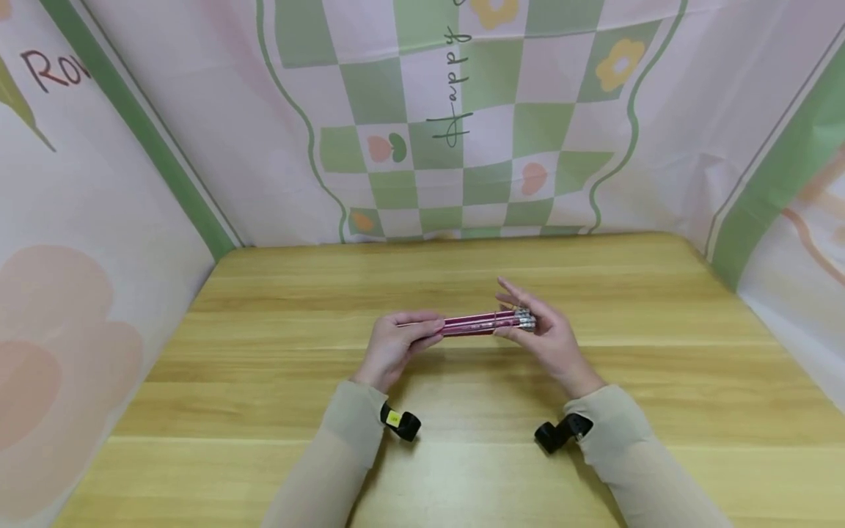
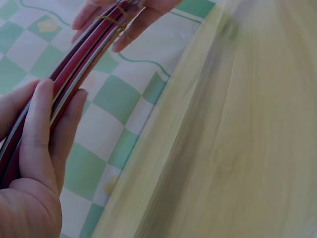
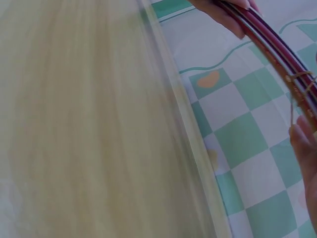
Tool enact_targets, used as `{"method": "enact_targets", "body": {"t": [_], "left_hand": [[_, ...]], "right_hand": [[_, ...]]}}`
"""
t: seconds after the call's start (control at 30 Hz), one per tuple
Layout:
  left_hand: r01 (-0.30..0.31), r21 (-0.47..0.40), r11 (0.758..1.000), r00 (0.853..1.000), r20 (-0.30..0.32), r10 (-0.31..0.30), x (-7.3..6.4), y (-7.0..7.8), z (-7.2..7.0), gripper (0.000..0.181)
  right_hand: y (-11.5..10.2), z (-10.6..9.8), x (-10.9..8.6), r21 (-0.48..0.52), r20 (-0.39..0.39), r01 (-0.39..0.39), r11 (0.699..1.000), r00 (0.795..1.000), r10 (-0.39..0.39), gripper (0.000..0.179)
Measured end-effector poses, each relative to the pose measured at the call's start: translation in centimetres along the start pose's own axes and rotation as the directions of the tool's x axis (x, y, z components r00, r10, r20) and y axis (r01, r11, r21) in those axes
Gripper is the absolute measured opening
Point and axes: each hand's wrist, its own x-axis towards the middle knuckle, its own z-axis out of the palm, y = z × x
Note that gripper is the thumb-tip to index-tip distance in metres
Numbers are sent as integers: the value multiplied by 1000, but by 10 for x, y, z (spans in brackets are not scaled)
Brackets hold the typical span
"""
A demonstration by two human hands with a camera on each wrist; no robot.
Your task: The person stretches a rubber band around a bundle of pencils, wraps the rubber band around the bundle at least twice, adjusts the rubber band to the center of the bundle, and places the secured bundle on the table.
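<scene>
While the left hand (image 1: 396, 345) is clamped on a slim bundle of dark-red, striped pencils (image 1: 475, 323), the right hand (image 1: 548, 341) has its thumb and fingers apart around the other end, thumb on the near side, fingers on the far side; whether they also pinch the wood, I cannot tell. A thin tan rubber band (image 3: 300, 75) crosses the bundle, and one strand runs tight to a right fingertip. The left hand's hold probably steadies the pencils, leaving the right end, with its silvery caps (image 1: 526, 320), within reach for handling the band.

The bundle lies nearly level from left to right, held above the pale wood-grained worktop (image 1: 462, 469). Both forearms, in beige sleeves (image 1: 610, 422), come from the near edge and slant inward, so the hands face each other across the pencils. A small black camera sits at each wrist. Beyond the worktop's far edge hangs a green-and-white checked cloth (image 1: 485, 150).
</scene>
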Motion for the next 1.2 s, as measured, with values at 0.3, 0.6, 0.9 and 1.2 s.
{"method": "enact_targets", "body": {"t": [0.3, 0.6, 0.9, 1.2], "left_hand": [[31, 144, 989, 998, 49, -39, 0, 3, -4, 23], [56, 191, 980, 993, 94, -75, -2, 7, -5, 24], [83, 225, 971, 988, 110, -110, -4, 9, -5, 23], [61, 173, 983, 986, 145, -87, -5, 8, -1, 24]], "right_hand": [[2, -1, 2, -98, 19, -179, 979, 983, 181, 48], [4, -5, 5, 54, 56, -294, 954, 955, 291, 42], [5, -12, 4, 236, 136, -521, 820, 853, 503, 15], [0, -12, -1, 493, 258, -593, 637, 798, 544, 26]]}}
